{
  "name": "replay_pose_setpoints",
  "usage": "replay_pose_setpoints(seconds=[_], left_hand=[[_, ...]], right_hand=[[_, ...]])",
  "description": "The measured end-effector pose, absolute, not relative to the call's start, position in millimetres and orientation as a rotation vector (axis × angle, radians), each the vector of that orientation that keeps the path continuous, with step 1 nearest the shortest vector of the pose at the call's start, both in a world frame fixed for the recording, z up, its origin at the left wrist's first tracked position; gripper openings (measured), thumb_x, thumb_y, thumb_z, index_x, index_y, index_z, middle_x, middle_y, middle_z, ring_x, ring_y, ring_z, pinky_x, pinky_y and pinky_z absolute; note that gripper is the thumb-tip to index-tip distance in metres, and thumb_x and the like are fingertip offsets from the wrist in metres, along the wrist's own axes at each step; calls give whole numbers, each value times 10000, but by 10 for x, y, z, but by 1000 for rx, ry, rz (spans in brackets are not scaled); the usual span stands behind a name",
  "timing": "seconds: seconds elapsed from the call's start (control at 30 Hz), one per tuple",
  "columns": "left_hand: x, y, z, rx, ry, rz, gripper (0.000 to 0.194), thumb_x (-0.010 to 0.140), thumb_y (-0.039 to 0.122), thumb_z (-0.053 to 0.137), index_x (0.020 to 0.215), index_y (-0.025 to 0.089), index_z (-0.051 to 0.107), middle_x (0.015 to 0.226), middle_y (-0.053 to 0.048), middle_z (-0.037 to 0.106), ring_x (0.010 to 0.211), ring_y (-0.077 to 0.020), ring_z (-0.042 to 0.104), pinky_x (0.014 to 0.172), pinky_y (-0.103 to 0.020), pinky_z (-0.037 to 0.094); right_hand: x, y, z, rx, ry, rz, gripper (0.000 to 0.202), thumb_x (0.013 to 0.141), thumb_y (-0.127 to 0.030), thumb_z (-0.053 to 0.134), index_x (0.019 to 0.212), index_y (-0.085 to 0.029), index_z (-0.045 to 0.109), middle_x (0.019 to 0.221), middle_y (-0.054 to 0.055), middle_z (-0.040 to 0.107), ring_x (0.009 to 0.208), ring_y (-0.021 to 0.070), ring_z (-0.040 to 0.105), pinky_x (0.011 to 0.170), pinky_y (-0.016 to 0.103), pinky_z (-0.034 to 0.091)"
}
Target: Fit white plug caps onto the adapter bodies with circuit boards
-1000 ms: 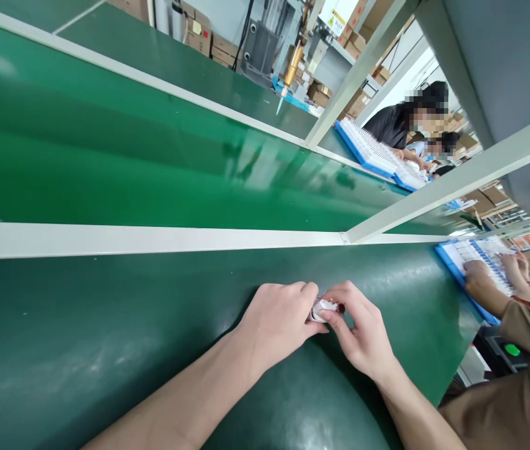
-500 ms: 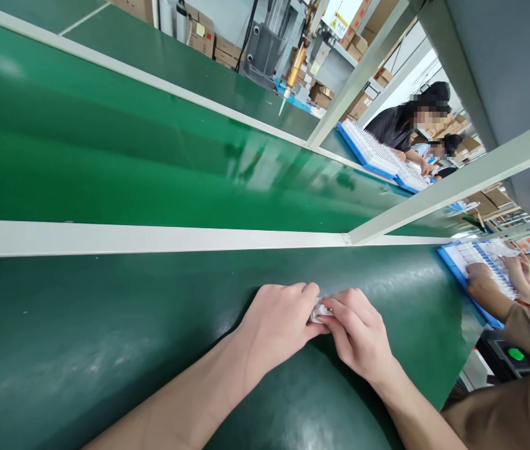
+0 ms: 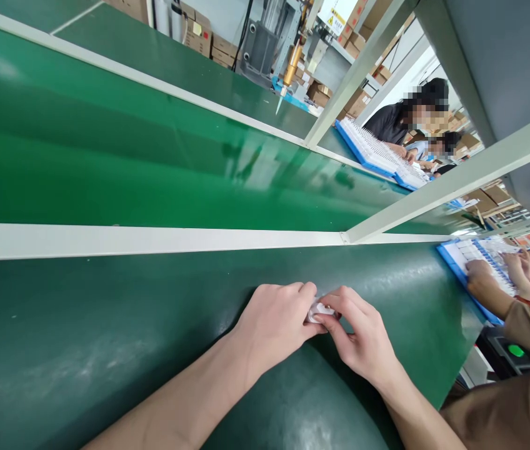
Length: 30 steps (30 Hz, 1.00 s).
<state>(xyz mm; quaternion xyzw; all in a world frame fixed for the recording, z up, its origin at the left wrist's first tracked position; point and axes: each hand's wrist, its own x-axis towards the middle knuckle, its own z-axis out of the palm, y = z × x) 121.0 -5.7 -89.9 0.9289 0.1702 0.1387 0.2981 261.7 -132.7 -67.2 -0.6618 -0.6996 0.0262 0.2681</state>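
A small white piece is pinched between my two hands, just above the dark green work surface. Its kind I cannot make out, since fingers cover most of it. My left hand is closed round its left side, back of the hand up. Thumb and fingers of my right hand grip it from the right. Both hands nearly touch each other around the piece.
A white rail borders a glossy green belt beyond the table. On the right, a co-worker's hands rest over a blue-edged tray of white parts. A slanted beam crosses there. Another blue tray lies past the belt.
My right fingers have shifted slightly on the white piece, and more of it shows now. My left hand stays almost in place.
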Motion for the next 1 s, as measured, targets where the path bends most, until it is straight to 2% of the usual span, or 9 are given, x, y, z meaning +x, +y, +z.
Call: replay_pose_setpoints(seconds=[0.23, 0.37, 0.5, 0.7, 0.77, 0.87, 1.0], left_hand=[[1224, -53, -897, 2497, 467, 373, 221, 909, 356, 598, 783, 217, 480, 733, 23, 661, 625, -195, 651, 513, -305, 286], [1220, -49, -877, 2507, 446, 363, 197, 900, 350, 621, 808, 218, 507, 776, 14, 679, 670, -199, 674, 520, -303, 331], [1221, -39, -866, 2509, 449, 362, 170, 891, 346, 620, 832, 217, 525, 792, 2, 692, 694, -215, 687, 530, -300, 352], [1185, -25, -834, 2444, 478, 321, 275, 884, 479, 609, 855, 211, 553, 843, -41, 714, 759, -253, 702, 583, -301, 386], [1164, -17, -809, 2412, 487, 306, 302, 845, 498, 654, 849, 212, 560, 853, -39, 719, 768, -242, 701, 596, -289, 386], [1136, 6, -776, 2380, 466, 309, 366, 779, 547, 717, 814, 214, 570, 837, -21, 716, 750, -220, 686, 591, -276, 365], [1113, 73, -781, 2294, 415, 317, 492, 731, 686, 698, 732, 216, 555, 740, 15, 673, 672, -185, 635, 561, -270, 326]], right_hand=[[2603, -1286, -655, -1818, -1904, 86, 104, 973, -114, 511, 980, -208, 554, 846, 27, 589, 742, 162, 522, 669, 302, 440], [2587, -1305, -721, -1836, -1912, -31, 113, 975, -118, 479, 958, -207, 546, 846, 40, 580, 751, 177, 511, 663, 320, 407], [2577, -1312, -756, -1877, -1886, 15, 109, 978, -144, 467, 918, -208, 531, 832, 34, 555, 750, 179, 506, 677, 324, 396], [2597, -1268, -636, -1901, -1851, 167, 89, 988, -235, 496, 911, -203, 526, 808, -2, 537, 654, 132, 475, 586, 265, 410], [2647, -1297, -553, -1888, -1825, 208, 78, 984, -281, 535, 993, -204, 547, 829, -7, 563, 661, 125, 514, 582, 249, 449], [2736, -1423, -460, -1852, -1724, 120, 270, 989, -325, 556, 1224, -206, 499, 979, 40, 585, 805, 156, 588, 709, 299, 534], [2682, -1592, -538, -1780, -1754, 32, 538, 878, -386, 733, 1330, -234, 484, 1245, 124, 550, 1102, 247, 592, 894, 419, 558]])
